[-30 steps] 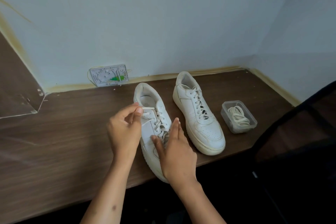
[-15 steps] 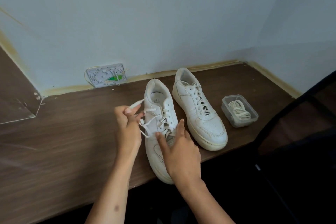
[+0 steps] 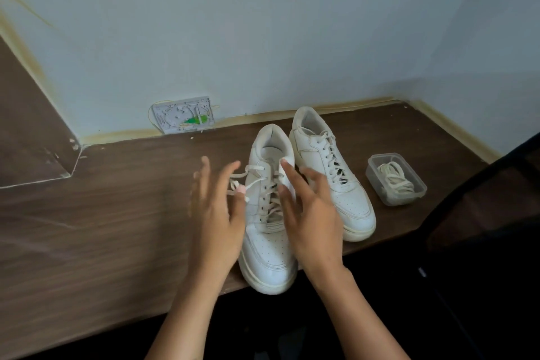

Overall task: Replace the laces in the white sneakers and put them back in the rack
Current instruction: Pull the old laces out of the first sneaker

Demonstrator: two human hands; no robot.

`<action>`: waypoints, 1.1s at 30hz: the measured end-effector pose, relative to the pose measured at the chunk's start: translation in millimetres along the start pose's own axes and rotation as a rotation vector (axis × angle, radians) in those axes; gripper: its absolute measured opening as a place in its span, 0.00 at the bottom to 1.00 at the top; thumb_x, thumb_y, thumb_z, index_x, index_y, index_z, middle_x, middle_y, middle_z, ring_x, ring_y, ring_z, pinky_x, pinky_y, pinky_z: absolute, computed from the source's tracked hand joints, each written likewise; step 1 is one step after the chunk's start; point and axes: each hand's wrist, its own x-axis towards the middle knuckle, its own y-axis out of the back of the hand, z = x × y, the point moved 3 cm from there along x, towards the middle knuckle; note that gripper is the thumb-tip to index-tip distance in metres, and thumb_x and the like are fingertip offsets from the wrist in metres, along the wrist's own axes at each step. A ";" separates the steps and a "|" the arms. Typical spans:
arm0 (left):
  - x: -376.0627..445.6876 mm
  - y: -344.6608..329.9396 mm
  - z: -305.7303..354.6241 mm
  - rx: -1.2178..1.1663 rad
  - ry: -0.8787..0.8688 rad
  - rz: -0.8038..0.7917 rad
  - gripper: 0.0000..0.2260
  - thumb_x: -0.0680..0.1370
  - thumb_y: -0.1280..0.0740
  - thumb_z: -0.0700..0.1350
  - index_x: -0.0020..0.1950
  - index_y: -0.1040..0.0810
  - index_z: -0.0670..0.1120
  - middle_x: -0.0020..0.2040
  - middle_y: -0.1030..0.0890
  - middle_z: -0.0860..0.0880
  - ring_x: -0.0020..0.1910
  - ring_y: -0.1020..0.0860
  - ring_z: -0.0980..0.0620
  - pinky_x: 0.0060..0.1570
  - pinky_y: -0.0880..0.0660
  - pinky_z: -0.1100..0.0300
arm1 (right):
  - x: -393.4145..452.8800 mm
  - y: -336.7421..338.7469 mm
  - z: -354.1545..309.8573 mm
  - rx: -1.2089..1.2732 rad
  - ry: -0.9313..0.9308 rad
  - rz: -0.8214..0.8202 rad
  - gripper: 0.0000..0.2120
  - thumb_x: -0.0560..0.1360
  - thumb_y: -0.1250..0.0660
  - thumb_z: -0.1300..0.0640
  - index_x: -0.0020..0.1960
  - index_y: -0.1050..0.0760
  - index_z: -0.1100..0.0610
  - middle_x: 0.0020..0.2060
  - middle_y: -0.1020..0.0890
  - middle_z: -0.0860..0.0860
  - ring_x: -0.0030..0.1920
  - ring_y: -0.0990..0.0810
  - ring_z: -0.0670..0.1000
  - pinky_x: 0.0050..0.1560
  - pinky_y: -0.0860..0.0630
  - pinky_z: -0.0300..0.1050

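Both hands are hovering splayed wide, holding nothing: left hand (image 3: 214, 213) at nine o'clock of the near sneaker (image 3: 267, 231), right hand (image 3: 311, 213) at three

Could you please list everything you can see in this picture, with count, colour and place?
sneakers: two, white, side by side on the desk; near sneaker with its toe over the front edge, far sneaker to its right
loose lace: one, cream, trailing off the near sneaker's left side
plastic container: one, clear, right of the sneakers, holding coiled cream laces
desk: one, dark brown wood
wall box: one, white, at the wall's base
left hand: fingers spread, blurred, beside the near sneaker
right hand: fingers straight, over the near sneaker
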 end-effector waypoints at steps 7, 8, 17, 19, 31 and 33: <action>-32.3 -23.6 5.5 0.330 0.067 -0.332 0.48 0.65 0.74 0.76 0.80 0.62 0.53 0.73 0.72 0.51 0.77 0.68 0.46 0.74 0.66 0.49 | 26.4 -7.5 -2.4 -0.241 0.106 -0.035 0.16 0.82 0.43 0.45 0.69 0.29 0.39 0.69 0.32 0.52 0.60 0.25 0.56 0.49 0.22 0.54; -32.2 -25.7 4.5 0.348 0.079 -0.341 0.47 0.64 0.75 0.75 0.79 0.64 0.53 0.72 0.73 0.50 0.77 0.69 0.45 0.74 0.65 0.48 | 28.5 -7.4 -4.4 -0.276 0.099 -0.044 0.16 0.83 0.44 0.45 0.68 0.28 0.41 0.70 0.33 0.51 0.61 0.26 0.57 0.53 0.24 0.55; -38.9 -29.3 10.3 0.291 0.097 -0.223 0.34 0.74 0.63 0.68 0.73 0.76 0.57 0.78 0.68 0.46 0.78 0.62 0.40 0.74 0.60 0.44 | 45.3 -15.0 -9.1 -0.101 0.132 -0.045 0.04 0.79 0.35 0.52 0.50 0.23 0.51 0.65 0.32 0.50 0.64 0.33 0.56 0.63 0.32 0.55; -39.3 -28.8 9.4 0.249 0.141 -0.219 0.35 0.73 0.63 0.68 0.72 0.78 0.56 0.79 0.67 0.46 0.79 0.61 0.41 0.75 0.57 0.43 | 48.0 -13.9 -1.2 0.160 0.139 -0.023 0.03 0.77 0.31 0.53 0.45 0.22 0.51 0.61 0.33 0.47 0.64 0.33 0.55 0.64 0.31 0.49; -30.3 -27.5 -1.2 -0.180 0.390 -0.157 0.52 0.73 0.31 0.59 0.77 0.69 0.45 0.80 0.62 0.47 0.79 0.61 0.48 0.73 0.64 0.55 | 45.7 5.0 17.1 0.309 0.063 0.070 0.07 0.79 0.34 0.49 0.54 0.21 0.49 0.61 0.31 0.46 0.62 0.34 0.46 0.59 0.36 0.32; -30.6 -31.4 -1.4 -0.212 0.379 -0.189 0.48 0.76 0.32 0.56 0.77 0.67 0.44 0.80 0.61 0.47 0.79 0.61 0.49 0.73 0.64 0.56 | 43.1 3.0 10.1 0.192 0.147 0.061 0.10 0.78 0.34 0.46 0.55 0.20 0.48 0.61 0.30 0.47 0.58 0.33 0.48 0.58 0.36 0.33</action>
